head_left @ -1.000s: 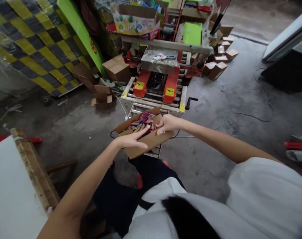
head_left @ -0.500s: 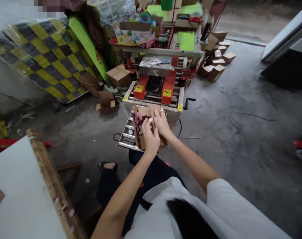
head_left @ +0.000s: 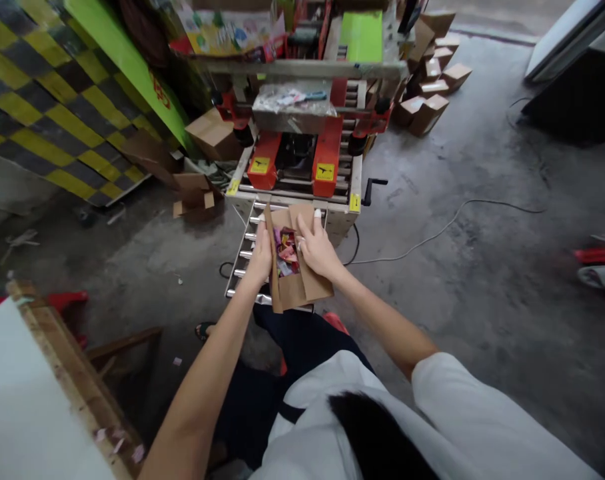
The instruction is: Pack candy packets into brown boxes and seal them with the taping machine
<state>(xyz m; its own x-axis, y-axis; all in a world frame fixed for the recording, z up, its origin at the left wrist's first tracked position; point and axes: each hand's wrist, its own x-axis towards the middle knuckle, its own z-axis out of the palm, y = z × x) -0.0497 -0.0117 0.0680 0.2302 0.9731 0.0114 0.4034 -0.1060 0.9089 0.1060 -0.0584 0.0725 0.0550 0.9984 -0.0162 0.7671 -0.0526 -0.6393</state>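
A small cardboard box point(head_left: 293, 293) lies on the roller conveyor point(head_left: 238, 273) in front of me, its top flaps raised or folded out. Inside are small shiny wrapped pieces point(head_left: 286, 253) in red, pink and purple, which look like sweets. My left hand point(head_left: 260, 259) presses flat along the outside of the left flap, fingers stretched. Across the right flap lies my right hand point(head_left: 317, 250), fingers spread and thumb near the opening. White covers show on some fingertips of both hands.
Just beyond the box stands a carton-sealing machine point(head_left: 325, 157) with red guides and a black crank point(head_left: 375, 190) on its right. Empty cartons point(head_left: 425, 110) are heaped at the back right. A cable point(head_left: 432, 235) crosses the floor. A white-topped table point(head_left: 27, 393) is at the left.
My left hand has moved from over the wrapped pieces to the outside of the left flap. My right hand has come back onto the right flap, and the contents show more. The view has tilted down.
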